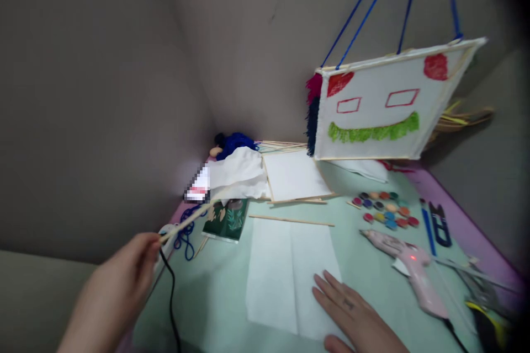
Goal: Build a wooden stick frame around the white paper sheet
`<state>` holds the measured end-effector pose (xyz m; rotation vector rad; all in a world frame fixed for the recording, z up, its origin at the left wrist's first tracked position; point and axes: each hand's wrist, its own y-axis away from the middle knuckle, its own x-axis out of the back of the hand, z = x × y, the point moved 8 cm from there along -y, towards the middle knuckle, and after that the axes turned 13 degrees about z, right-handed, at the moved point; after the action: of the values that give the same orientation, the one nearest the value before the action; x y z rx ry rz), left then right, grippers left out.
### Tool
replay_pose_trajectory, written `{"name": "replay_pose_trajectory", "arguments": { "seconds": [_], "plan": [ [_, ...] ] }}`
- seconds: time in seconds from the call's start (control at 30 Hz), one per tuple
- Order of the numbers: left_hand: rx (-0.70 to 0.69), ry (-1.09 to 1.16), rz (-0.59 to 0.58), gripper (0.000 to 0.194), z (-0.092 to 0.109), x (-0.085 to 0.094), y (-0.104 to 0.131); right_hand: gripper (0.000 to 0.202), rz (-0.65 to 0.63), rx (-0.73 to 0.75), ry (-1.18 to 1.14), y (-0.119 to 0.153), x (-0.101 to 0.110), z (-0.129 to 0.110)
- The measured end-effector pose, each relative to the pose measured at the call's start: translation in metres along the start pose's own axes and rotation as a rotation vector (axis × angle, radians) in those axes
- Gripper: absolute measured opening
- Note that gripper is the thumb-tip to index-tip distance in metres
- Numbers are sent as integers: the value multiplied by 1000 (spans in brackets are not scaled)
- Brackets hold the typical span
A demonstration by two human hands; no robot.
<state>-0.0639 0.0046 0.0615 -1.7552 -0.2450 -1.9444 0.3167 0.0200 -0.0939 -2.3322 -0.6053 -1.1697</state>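
Pinched in my left hand (134, 267) at the lower left is the end of a thin wooden stick (188, 223), which slants up and right, blurred, toward a crumpled white cloth (238, 171). My right hand (351, 311) lies with spread fingers on the right edge of a creased white sheet (271, 281). Along the top edge of that sheet rests another thin stick (292, 221). Behind it, a white panel (293, 176) is edged with sticks.
A decorated white panel (372, 116) hangs from blue cords at the upper right. Paint pots (390, 216), a pink glue gun (418, 265) with a red light, a blue cutter (439, 224) and scissors (482, 292) lie right. Blue cord (188, 226) and a green packet (226, 220) sit left.
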Motion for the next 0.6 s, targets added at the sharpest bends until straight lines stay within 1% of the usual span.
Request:
{"name": "replay_pose_trajectory", "arguments": {
  "seconds": [0.03,0.1,0.13,0.17,0.23,0.3,0.37,0.47,0.53,0.57,0.6],
  "plan": [
    [-89,109,-124,26,26,-18,6,54,37,-67,-31,-1,9,-1],
    [-295,222,-382,26,80,-53,26,55,169,-217,-137,-5,34,0],
    [-381,248,-463,25,103,-65,36,56,250,-292,-201,-6,47,2],
    [-447,263,-509,25,123,-74,44,55,321,-353,-252,-7,59,4],
    [-532,293,-560,26,151,-84,55,46,409,-402,-265,-8,77,7],
    [-589,316,-559,27,168,-85,57,36,441,-375,-142,-10,87,8],
    [-632,318,-544,28,176,-80,56,33,467,-324,44,-8,90,11],
    [-673,333,-581,28,178,-73,52,33,442,-302,256,-3,83,19],
    [-683,437,-605,26,179,-70,45,34,383,-298,309,-1,75,25],
    [-673,498,-583,27,178,-70,38,35,361,-307,321,-1,74,27],
    [-658,540,-536,30,177,-71,29,35,350,-326,332,-1,74,30]
  ]
}}
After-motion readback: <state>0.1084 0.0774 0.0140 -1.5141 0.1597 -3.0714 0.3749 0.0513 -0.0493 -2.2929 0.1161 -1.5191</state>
